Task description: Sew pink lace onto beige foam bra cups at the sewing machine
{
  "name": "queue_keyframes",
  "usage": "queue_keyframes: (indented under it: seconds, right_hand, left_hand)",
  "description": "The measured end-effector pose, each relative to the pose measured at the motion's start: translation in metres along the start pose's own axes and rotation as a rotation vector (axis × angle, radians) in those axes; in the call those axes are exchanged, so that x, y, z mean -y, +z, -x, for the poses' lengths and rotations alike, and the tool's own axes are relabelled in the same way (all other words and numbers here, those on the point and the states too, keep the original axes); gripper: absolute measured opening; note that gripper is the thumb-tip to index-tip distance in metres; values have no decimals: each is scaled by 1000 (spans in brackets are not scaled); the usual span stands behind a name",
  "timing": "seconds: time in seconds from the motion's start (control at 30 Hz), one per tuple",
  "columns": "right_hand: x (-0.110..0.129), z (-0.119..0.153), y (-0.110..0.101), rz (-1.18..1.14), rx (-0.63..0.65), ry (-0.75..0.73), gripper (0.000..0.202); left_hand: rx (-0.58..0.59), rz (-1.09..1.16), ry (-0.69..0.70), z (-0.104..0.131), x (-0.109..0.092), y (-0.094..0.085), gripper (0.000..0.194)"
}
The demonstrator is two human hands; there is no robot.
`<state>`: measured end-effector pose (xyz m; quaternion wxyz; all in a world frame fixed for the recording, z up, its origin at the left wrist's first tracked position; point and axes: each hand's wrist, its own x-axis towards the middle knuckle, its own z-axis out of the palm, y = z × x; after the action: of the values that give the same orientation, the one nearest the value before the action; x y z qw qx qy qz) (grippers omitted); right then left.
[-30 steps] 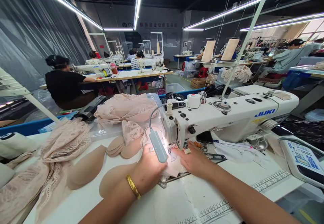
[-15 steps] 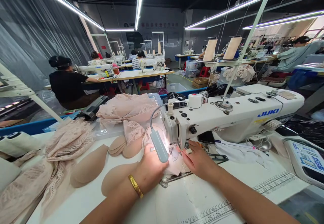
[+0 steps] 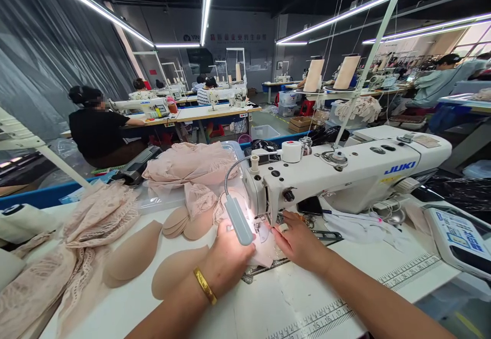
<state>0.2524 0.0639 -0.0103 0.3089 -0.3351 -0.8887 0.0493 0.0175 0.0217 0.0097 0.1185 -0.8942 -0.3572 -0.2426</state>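
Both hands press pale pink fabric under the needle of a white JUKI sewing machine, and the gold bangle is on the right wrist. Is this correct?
Not quite: in the head view the gold bangle is on the left wrist. The left hand and right hand do press pink fabric at the JUKI sewing machine.
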Motion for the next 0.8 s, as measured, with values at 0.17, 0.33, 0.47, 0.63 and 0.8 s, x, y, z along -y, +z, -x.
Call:
queue_keyframes:
  seconds: [0.17, 0.33, 0.47, 0.63, 0.8]
  right_hand:
    - [0, 3, -1, 50, 69, 35, 27]
    - [2, 5, -10, 57, 217, 19, 27]
    - [3, 3, -18, -59, 374, -89, 25]
    - [2, 2, -17, -96, 410, -102, 26]
    - [2, 4, -11, -80, 376, -70, 28]
  left_hand:
    - [41, 14, -15, 0, 3, -2, 27]
    - [95, -22, -21, 2, -3, 1, 24]
    - [155, 11, -13, 7, -23, 0, 19]
    - [164, 32, -29, 8, -28, 0, 20]
    - [128, -4, -11, 4, -14, 2, 19]
